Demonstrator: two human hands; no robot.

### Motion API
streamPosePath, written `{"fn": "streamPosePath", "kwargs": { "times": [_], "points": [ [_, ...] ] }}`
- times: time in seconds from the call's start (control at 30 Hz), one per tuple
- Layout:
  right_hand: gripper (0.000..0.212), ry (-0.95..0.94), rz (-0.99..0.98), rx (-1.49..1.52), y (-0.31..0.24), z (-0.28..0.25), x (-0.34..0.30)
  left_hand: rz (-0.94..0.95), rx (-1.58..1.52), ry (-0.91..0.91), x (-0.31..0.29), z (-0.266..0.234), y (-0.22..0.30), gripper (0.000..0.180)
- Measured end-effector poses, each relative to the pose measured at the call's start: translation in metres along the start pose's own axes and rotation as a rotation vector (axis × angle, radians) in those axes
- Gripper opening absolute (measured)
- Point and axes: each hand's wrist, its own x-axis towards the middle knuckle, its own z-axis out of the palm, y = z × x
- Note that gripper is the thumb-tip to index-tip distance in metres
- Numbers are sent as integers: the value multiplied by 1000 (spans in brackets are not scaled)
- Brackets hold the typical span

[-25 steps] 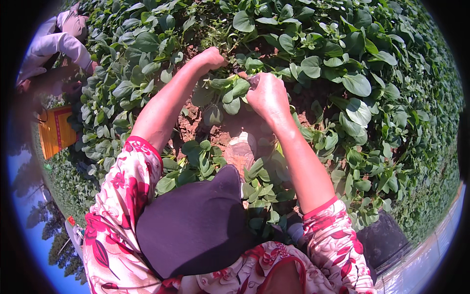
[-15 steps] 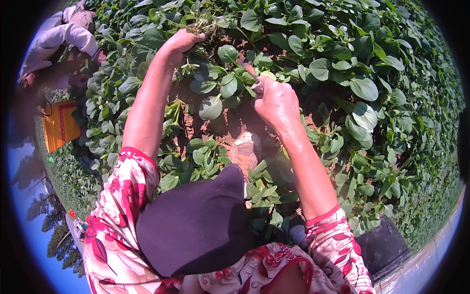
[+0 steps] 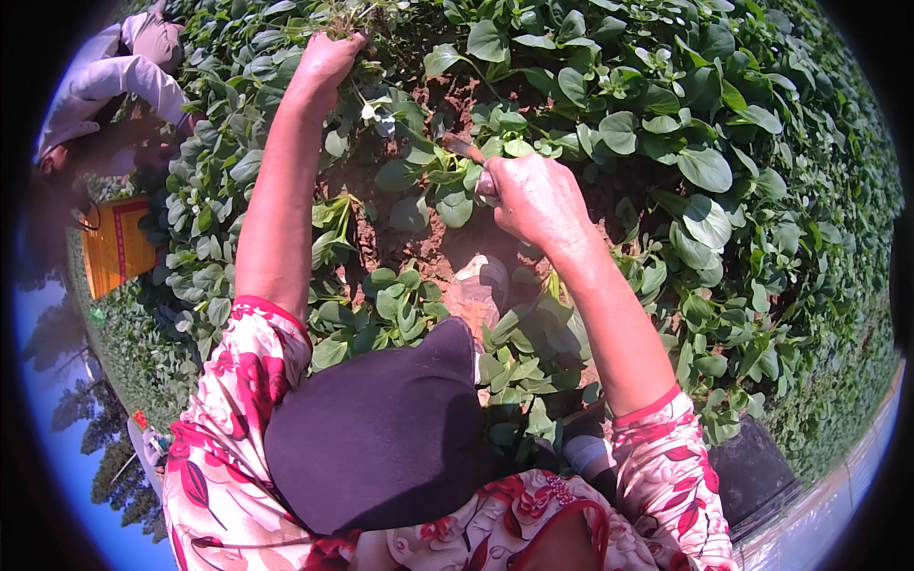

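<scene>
left hand (image 3: pixel 331 59): we see it curled round a tuft of thin-stemmed greenery (image 3: pixel 354 17) at the upper edge of view.
right hand (image 3: pixel 543 200): we see it closed firmly around one end of a small tool (image 3: pixel 464 148).
small tool: we find its tip among broad-leaved plants (image 3: pixel 455 207), near bare reddish soil (image 3: pixel 430 246).

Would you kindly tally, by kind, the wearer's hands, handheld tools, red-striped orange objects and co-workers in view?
Wearer's hands: 2 (left hand, right hand)
Handheld tool: 1
Red-striped orange object: 1
Co-worker: 1
Total: 5
</scene>
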Motion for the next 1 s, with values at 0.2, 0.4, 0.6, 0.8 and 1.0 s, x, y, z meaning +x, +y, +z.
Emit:
{"fn": "streamPosePath", "kwargs": {
  "times": [0.2, 0.4, 0.6, 0.8, 1.0],
  "points": [
    [23, 187, 262, 101, 26, -17, -1, 50, 322, 415, -10, -10, 8, 41],
    [31, 525, 489, 321, 42, -46, -78, 72, 432, 388, -44, -44, 28, 44],
    [29, 339, 706, 315, 51, -66, -150, 142, 212, -54, -146, -3, 91, 34],
    [26, 201, 560, 321, 46, -31, -140, 287, 1004, -995, -204, 51, 48, 20],
    [33, 209, 446, 193, 53, -26, -104, 937, 1176, -1018, -236, 104, -9, 6]
  ]
}}
